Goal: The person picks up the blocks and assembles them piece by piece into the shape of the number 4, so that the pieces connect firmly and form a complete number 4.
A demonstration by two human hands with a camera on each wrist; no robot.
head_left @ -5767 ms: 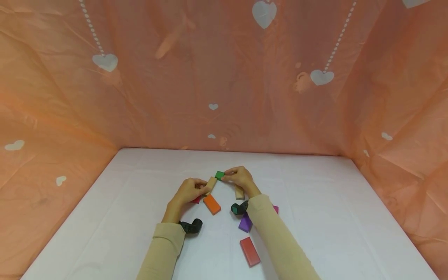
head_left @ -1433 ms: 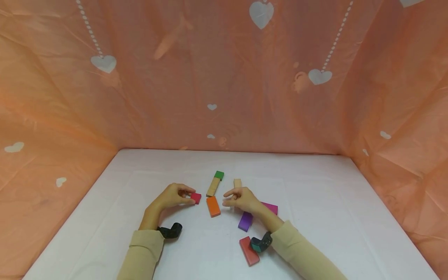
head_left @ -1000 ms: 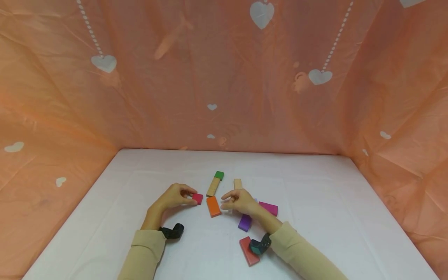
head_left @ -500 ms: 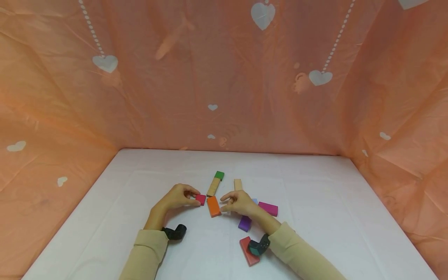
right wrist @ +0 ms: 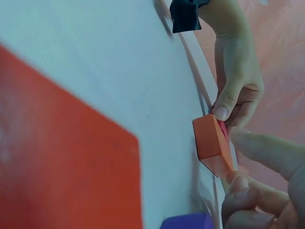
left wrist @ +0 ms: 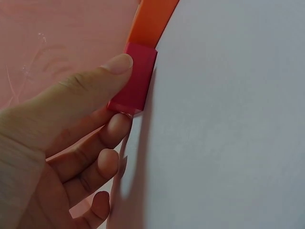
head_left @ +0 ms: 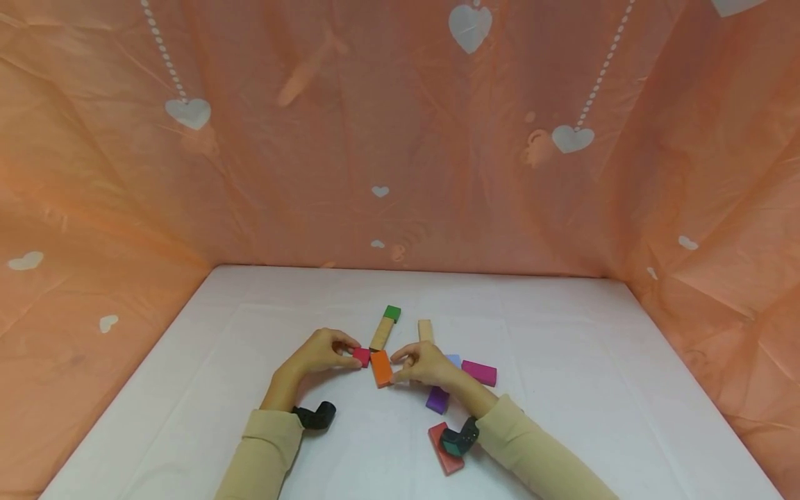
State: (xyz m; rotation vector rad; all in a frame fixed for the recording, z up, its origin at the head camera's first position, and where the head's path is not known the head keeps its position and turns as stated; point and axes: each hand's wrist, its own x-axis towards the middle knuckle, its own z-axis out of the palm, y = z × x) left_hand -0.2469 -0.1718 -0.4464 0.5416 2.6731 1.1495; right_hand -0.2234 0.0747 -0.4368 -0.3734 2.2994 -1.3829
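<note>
My left hand (head_left: 321, 352) pinches a small crimson block (head_left: 361, 357) between thumb and fingers. In the left wrist view the crimson block (left wrist: 139, 78) meets the orange block (left wrist: 151, 21) along one end. That orange block (head_left: 382, 369) lies flat on the white table between my two hands. At its right side is my right hand (head_left: 425, 364), its fingertips apart and right at the block's edge. The right wrist view puts those fingertips (right wrist: 238, 181) beside the orange block (right wrist: 212, 140), with the left hand (right wrist: 240, 76) behind it.
A wooden block (head_left: 382, 334) with a green block (head_left: 392, 313) at its far end lies beyond the orange one. Another wooden block (head_left: 425, 329) stands right of them. Pale blue (head_left: 454, 360), magenta (head_left: 479, 373), purple (head_left: 437, 400) and red (head_left: 445, 451) blocks lie near the right arm.
The left hand has brought the crimson block rightward to the orange one. The right hand has left the green block, which now sits against the wooden block, and has come to the orange block.
</note>
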